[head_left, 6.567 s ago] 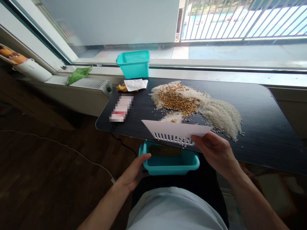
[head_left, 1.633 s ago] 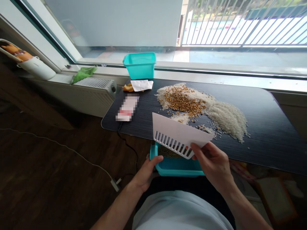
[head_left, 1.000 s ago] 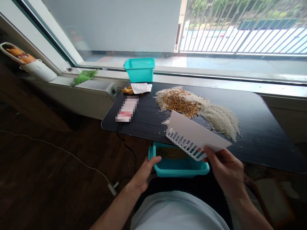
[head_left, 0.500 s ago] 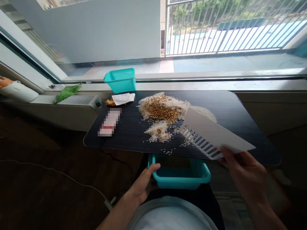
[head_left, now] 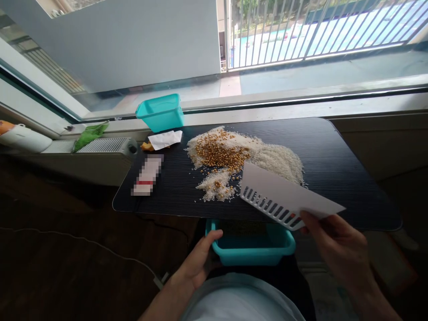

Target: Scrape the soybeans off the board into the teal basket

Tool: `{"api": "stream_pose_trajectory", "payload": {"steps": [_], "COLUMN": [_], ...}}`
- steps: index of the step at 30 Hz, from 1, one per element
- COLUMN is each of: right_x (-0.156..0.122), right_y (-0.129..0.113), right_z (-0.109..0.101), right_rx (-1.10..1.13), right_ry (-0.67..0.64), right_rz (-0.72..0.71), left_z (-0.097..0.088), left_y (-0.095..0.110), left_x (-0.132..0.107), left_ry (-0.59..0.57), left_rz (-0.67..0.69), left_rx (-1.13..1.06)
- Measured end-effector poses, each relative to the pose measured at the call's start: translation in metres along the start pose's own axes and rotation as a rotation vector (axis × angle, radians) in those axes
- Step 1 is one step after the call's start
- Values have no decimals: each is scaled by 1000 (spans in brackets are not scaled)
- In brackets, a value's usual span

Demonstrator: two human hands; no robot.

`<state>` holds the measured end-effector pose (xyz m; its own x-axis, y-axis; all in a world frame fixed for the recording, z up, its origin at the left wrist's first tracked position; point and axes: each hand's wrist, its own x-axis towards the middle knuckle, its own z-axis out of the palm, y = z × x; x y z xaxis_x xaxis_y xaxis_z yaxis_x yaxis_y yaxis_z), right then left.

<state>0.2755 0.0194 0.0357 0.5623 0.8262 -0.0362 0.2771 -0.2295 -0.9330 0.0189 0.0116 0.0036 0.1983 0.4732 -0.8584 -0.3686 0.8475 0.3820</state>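
Observation:
My right hand [head_left: 337, 240] grips a white slotted plastic scraper [head_left: 281, 187] by its near right corner, the thumb on top. The scraper is tilted over the front of the dark table [head_left: 347, 160], its slots facing me. Beyond its far edge lies a heap of white rice [head_left: 277, 160] with yellow-brown soybeans [head_left: 220, 151] spread on the left part. A smaller clump of rice and beans [head_left: 217, 185] sits nearer me. My left hand [head_left: 200, 254] holds the left rim of a teal plastic bin [head_left: 254, 256], below the table edge at my lap. Dark small grains show dimly inside the bin.
A second teal bin [head_left: 162, 113] stands by the window sill at the back left. In front of it lies a white paper [head_left: 165, 140]; a blurred pinkish-white item [head_left: 147, 176] is nearer. A green cloth [head_left: 90, 135] rests on the radiator [head_left: 103, 146]. A white cable [head_left: 100, 243] crosses the floor.
The scraper in my right hand has shifted left and toward me, uncovering more of the rice at the right. My left hand stays on the bin's rim. The view has tilted slightly.

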Motion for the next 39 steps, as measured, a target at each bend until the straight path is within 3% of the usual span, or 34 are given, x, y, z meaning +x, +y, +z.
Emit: {"api": "stream_pose_trajectory", "payload": {"steps": [3, 6, 9, 14, 19, 25, 32, 39], "right_x": [20, 35, 49, 62, 59, 49, 45, 42], "right_y": [-6, -15, -18, -10, -5, -18, -19, -18], "right_z": [-15, -14, -4, 6, 15, 26, 22, 9], "right_rx": [-56, -46, -82, -47, 7, 54, 41, -6], "right_ry": [90, 155, 148, 95, 14, -58, -142, -39], "right_rz": [1, -31, -116, -115, -115, -83, -170, -158], "left_z": [3, 5, 6, 5, 8, 10, 13, 20], "left_y": [-1, -1, -2, -4, -3, -3, -4, -5], "left_x": [2, 2, 2, 2, 2, 3, 4, 6], "left_ry": [-7, -22, -25, -27, -29, -49, -75, -108], "left_rz": [-12, -12, -24, -43, -50, -65, -56, -68], "left_rx": [8, 23, 12, -24, -13, -1, 5, 17]}}
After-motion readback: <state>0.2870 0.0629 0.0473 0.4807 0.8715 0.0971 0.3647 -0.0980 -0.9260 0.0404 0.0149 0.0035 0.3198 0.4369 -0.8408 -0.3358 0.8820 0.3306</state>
